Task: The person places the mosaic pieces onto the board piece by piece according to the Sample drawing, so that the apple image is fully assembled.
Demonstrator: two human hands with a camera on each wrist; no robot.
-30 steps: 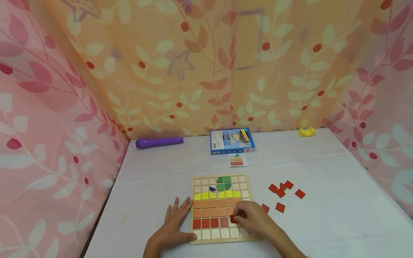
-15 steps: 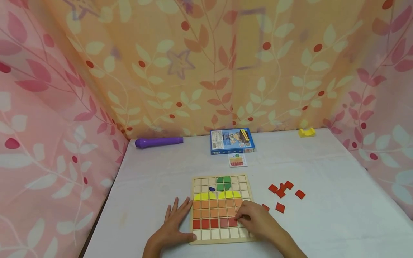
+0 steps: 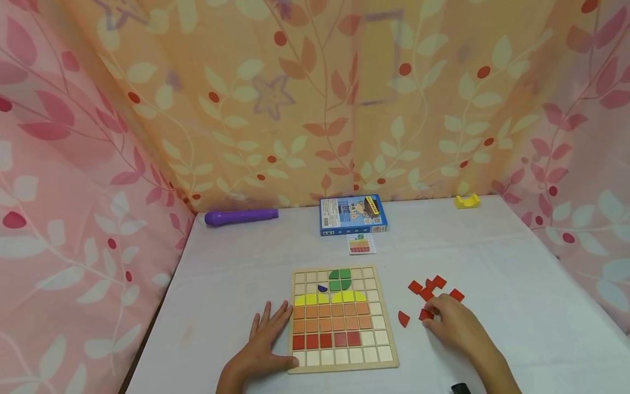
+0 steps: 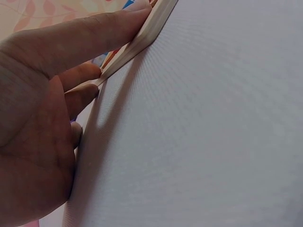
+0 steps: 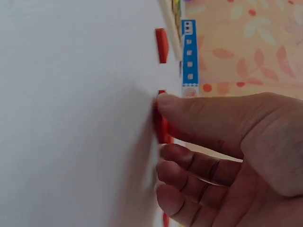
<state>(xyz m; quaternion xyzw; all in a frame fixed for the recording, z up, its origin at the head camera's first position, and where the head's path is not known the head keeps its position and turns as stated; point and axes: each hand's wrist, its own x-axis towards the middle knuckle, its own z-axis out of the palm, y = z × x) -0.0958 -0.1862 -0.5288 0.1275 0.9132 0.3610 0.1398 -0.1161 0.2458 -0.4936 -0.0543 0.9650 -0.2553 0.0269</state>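
Observation:
My left hand (image 3: pixel 261 347) lies with fingers spread on the table, thumb and fingertips touching the left edge of a square wooden grid board (image 3: pixel 344 369). In the left wrist view the thumb (image 4: pixel 109 30) rests over the board's rim. Green, yellow, orange and red tiles fill part of the grid; five cells of one row hold red squares (image 3: pixel 326 341). Right of the board, my right hand (image 3: pixel 458 324) pinches a red square tile (image 3: pixel 425 316) at the table. The right wrist view shows the thumb (image 5: pixel 189 111) on that tile.
A red quarter-round tile (image 3: pixel 403 318) and several red tiles (image 3: pixel 439 282) lie nearby. A dark blue half-round piece (image 3: pixel 322 288) sits on the board. Behind stand a pattern card (image 3: pixel 361 244), blue box (image 3: pixel 351 216), purple microphone-shaped object (image 3: pixel 241 217) and yellow piece (image 3: pixel 466 202).
My right hand has set a red square into the fifth cell of the red row, let go, and moved right to another red tile. The left hand stays at the board's edge.

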